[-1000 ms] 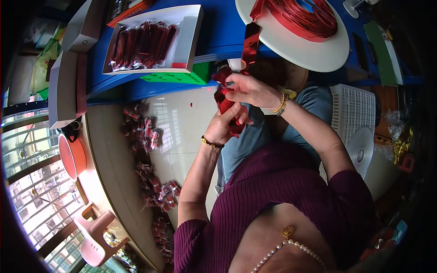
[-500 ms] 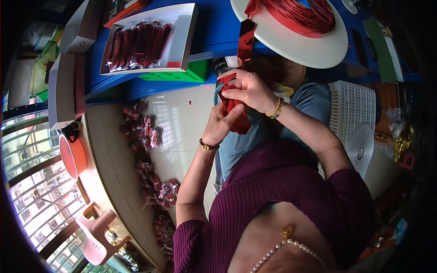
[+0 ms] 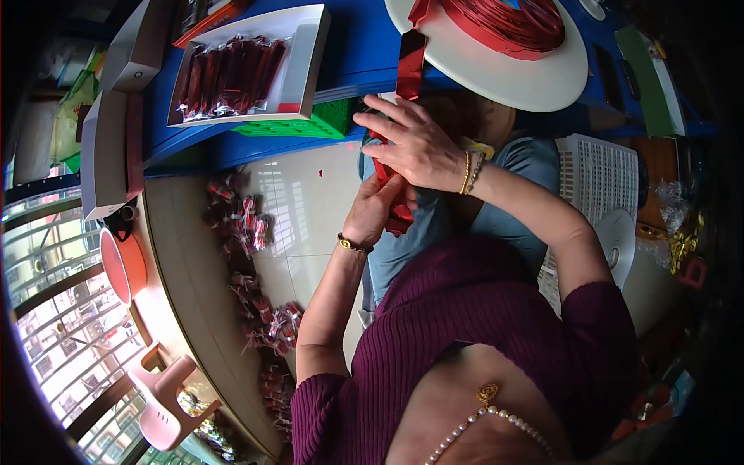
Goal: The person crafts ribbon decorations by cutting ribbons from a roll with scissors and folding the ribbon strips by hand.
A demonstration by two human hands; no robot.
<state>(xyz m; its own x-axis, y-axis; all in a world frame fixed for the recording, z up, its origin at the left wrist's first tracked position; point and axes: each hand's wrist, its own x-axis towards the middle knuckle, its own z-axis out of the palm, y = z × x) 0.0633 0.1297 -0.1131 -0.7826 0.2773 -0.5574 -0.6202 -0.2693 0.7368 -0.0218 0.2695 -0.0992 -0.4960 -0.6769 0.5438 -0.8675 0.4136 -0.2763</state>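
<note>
Red shiny ribbon (image 3: pixel 411 65) hangs from a large red coil (image 3: pixel 508 27) on a round white disc (image 3: pixel 542 87) and runs down behind my right hand. My left hand (image 3: pixel 375 208) is closed round a folded bunch of red ribbon (image 3: pixel 399 217), which sticks out below its fingers. My right hand (image 3: pixel 418 147) lies over the top of the bunch, with its fingers spread and pointing left. Its palm side and thumb are hidden, so what it touches there cannot be made out.
On the blue table (image 3: pixel 353 58) a white box (image 3: pixel 306 62) holds wrapped dark red pieces (image 3: pixel 232 76). Below is a green crate (image 3: pixel 329 120). Red bundles (image 3: pixel 252 221) lie at the left; a white basket (image 3: pixel 585 174) stands at the right.
My right hand's fingers have spread out flat over the ribbon, where they were bent round it before. My left hand has closed more round the bunch. The view has shifted slightly.
</note>
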